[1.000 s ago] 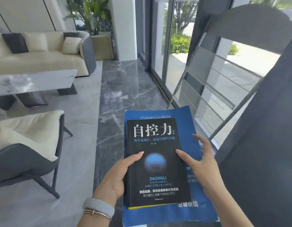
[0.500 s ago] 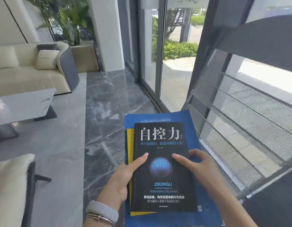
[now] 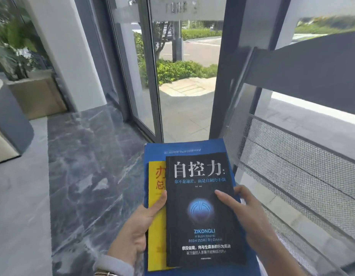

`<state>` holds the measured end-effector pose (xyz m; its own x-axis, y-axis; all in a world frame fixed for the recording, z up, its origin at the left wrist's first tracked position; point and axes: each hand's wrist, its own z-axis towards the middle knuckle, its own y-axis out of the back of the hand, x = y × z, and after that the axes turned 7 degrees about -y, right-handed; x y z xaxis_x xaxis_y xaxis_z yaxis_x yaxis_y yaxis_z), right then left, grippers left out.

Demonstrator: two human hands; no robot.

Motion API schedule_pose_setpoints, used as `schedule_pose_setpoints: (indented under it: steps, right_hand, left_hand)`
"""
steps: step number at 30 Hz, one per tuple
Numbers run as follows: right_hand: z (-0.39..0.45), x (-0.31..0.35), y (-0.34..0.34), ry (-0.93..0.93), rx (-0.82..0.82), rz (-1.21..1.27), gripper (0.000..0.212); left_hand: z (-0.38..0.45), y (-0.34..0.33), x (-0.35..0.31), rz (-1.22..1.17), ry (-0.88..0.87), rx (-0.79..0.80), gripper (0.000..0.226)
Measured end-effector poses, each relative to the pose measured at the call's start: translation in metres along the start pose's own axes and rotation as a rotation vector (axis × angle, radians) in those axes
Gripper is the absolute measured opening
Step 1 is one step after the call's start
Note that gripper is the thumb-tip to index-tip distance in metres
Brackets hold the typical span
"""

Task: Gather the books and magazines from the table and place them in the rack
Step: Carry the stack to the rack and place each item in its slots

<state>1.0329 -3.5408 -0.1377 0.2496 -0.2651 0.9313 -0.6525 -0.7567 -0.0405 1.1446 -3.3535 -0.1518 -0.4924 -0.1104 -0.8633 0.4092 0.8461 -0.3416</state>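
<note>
I carry a stack in front of me: a large blue magazine at the bottom, a yellow book on it, and a black book titled ZIKONGLI on top. My left hand grips the stack's left edge, thumb lying on the yellow book beside the black cover. My right hand pinches the black book's right edge, thumb on its cover. The grey metal rack with mesh shelves stands just right of the stack.
A glass door with a dark frame is straight ahead, a white pillar to its left. A planter box and a grey sofa end stand at the far left. Dark marble floor lies below.
The view has swung right toward the rack, and the sofa and chair have left the frame. The black book has slid right, baring more of the yellow book. My right hand now pinches its right edge.
</note>
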Motion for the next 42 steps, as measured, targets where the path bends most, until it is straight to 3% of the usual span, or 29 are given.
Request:
schedule_pose_setpoints:
  steps: [4,8,12,16,21,24,30,35,39,42]
  right_hand:
    - [0.050,0.019,-0.005,-0.007,-0.123,-0.017,0.035]
    - [0.089,0.035,-0.007,0.024,-0.260,-0.103,0.025]
    - [0.121,0.053,-0.013,0.051,-0.348,-0.025,0.029]
    - [0.157,0.084,-0.016,0.139,-0.526,0.014,0.015]
    - [0.186,0.112,-0.007,0.208,-0.663,0.213,0.004]
    - [0.200,0.127,0.000,0.262,-0.741,0.258,0.013]
    - [0.233,0.156,0.009,0.444,-0.760,0.163,0.016]
    - [0.262,0.170,0.018,0.500,-0.769,0.041,0.015]
    - [0.279,0.167,0.028,0.495,-0.798,0.015,0.019]
    - [0.288,0.159,0.038,0.500,-0.876,-0.061,0.010]
  left_hand:
    - [0.070,-0.013,-0.027,0.036,0.069,0.045,0.052]
    - [0.135,-0.031,-0.045,0.066,0.153,0.144,0.050]
    - [0.189,-0.041,-0.063,0.076,0.197,0.251,0.049]
    - [0.244,-0.041,-0.092,0.082,0.226,0.329,0.049]
    - [0.289,-0.034,-0.120,0.108,0.199,0.307,0.061]
    - [0.304,-0.028,-0.129,0.114,0.150,0.285,0.058]
    - [0.322,-0.021,-0.142,0.151,0.027,0.193,0.031]
    - [0.327,-0.021,-0.152,0.152,0.026,0.112,0.030]
    - [0.333,-0.025,-0.158,0.164,0.018,0.073,0.046]
    - [0.333,-0.030,-0.158,0.182,0.010,0.069,0.064]
